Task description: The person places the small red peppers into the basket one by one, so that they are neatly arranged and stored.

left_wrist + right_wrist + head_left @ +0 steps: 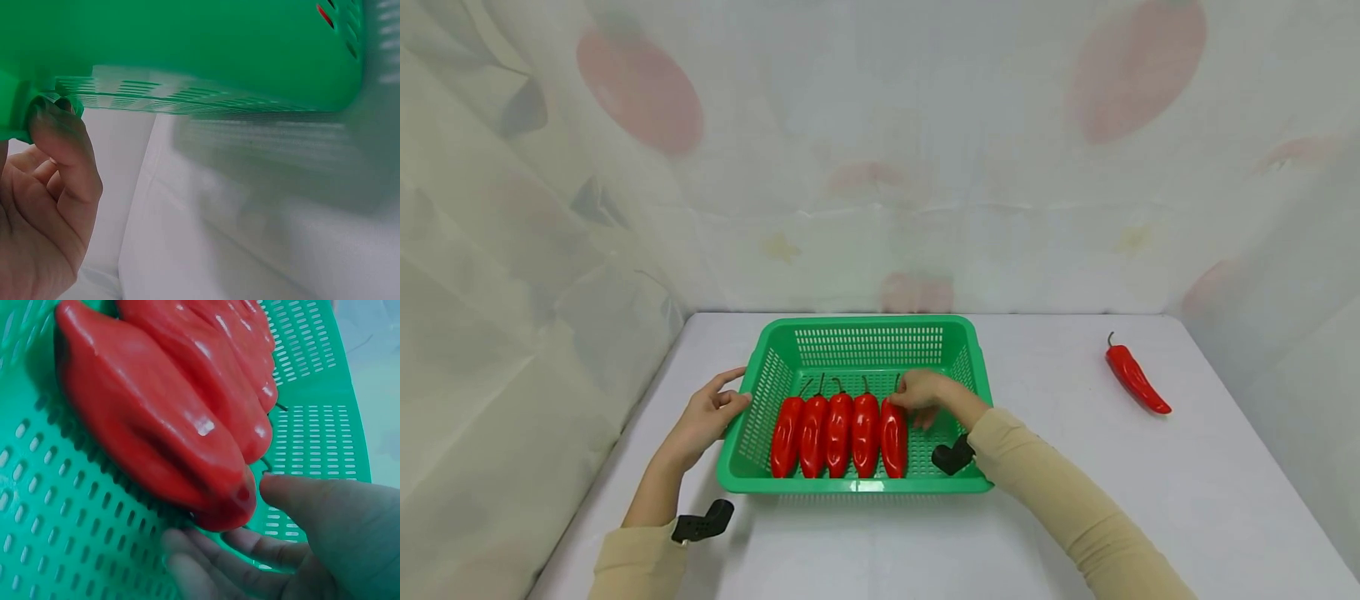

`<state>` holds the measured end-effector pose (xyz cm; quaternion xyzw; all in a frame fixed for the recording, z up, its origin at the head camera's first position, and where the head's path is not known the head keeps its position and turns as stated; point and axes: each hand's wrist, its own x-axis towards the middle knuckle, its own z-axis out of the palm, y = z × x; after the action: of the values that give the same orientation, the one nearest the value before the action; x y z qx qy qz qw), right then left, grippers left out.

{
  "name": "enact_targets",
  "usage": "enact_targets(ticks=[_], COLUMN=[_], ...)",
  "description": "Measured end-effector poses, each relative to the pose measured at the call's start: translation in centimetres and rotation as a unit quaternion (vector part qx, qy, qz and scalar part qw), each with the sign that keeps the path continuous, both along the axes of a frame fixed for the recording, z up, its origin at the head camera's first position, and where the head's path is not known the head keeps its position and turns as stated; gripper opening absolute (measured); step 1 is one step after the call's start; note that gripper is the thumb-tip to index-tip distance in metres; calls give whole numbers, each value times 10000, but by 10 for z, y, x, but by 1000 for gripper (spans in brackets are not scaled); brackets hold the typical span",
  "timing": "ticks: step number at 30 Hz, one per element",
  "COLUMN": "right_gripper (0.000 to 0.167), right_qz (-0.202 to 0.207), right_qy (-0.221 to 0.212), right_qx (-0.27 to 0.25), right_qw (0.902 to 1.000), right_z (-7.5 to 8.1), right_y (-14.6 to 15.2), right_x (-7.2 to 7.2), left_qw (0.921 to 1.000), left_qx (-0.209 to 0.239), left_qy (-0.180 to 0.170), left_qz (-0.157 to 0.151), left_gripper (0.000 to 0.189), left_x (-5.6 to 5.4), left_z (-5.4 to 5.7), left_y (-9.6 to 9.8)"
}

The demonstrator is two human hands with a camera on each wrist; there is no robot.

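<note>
A green plastic basket stands on the table, with several glossy red chili peppers lying side by side inside, stems toward the far wall. At its left end my left hand grips the rim; the left wrist view shows the curled fingers at the rim's edge. My right hand reaches into the basket and pinches the stem end of the rightmost pepper. In the right wrist view the thumb lies against one side of that end, and the fingertips come up below it.
Another red chili pepper lies alone on the white tabletop, to the right of the basket. Behind the table hangs a pale printed curtain, with more sheeting at both sides. Each wrist carries a black camera mount.
</note>
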<state>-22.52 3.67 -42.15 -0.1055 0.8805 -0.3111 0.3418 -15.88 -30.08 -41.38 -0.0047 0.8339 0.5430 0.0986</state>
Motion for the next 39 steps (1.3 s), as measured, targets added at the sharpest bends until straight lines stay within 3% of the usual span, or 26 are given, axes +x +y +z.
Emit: enact_targets(ticks=[5,22,27,33,39], right_gripper=[27,35,35,30,28], right_qz=[-51,389,379,329,187], right_qy=[133,1160,1658,2513,2755], right_qx=[-75,-644,-899,-1042,-1277], right_qw=[9999,9904,9813,9617,9526], right_z=[3,22,26,31,41], right_y=[3,25,32,44,60], right_x=[-1,-3,0,2,4], left_qw=[10000,9999,9999,9999,9999], left_qx=[19,73,98,114,135], left_qy=[-54,-71,-114,-92,-98], left_qz=[-4,5,67,51,13], left_gripper=[56,57,57,56,57], left_x=[6,5,5,5,4], left_z=[16,15,14,13,12], left_y=[9,8,7,7,6])
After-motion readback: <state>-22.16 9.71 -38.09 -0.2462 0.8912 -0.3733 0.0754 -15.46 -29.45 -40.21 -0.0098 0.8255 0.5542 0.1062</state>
